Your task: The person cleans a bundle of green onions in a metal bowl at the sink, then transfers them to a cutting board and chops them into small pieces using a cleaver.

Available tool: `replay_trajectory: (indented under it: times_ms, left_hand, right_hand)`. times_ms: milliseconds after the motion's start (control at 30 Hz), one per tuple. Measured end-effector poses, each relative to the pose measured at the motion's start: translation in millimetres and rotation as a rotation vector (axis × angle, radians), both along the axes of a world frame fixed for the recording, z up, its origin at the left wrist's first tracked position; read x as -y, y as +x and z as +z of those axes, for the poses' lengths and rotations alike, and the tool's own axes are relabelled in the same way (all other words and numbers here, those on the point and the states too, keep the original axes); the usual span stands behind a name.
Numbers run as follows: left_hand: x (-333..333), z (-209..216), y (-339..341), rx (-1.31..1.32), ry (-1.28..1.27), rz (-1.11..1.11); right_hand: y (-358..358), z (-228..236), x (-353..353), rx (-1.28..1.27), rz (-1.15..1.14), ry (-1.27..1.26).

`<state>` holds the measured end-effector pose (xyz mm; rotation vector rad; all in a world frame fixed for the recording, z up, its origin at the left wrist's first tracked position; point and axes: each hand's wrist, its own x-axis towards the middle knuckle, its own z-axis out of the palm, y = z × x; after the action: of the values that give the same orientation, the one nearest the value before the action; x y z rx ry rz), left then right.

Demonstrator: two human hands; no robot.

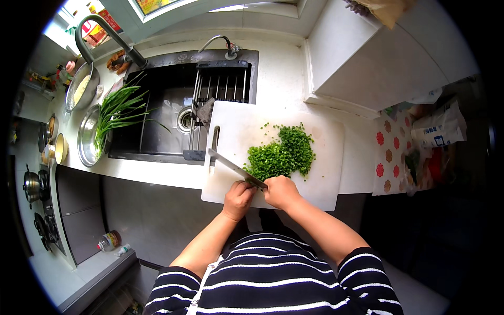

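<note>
The right hand (280, 191) grips the knife (234, 167), blade toward ten o'clock; chopped greens (283, 153) lie at its twelve. Left hand (239, 198) curls beside the blade, grasp unclear.

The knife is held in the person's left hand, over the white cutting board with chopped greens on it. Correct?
Wrong hand: the head view shows the knife in the right hand, over the white cutting board with chopped greens on it.
</note>
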<state>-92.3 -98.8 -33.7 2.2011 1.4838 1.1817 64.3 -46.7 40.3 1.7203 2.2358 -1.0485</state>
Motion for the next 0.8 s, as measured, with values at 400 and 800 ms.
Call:
replay_trajectory:
  times_ms: [400,800]
  left_hand:
    - [3.3,-2.0,2.8,-0.017,0.018,0.013]
    - [4.5,1.8,1.9,-0.003,0.012,0.02]
  right_hand:
    - [23.3,29.2,25.8,0.152,0.06,-0.085]
    - [-3.1,14.4,10.0,0.157,0.094,-0.109]
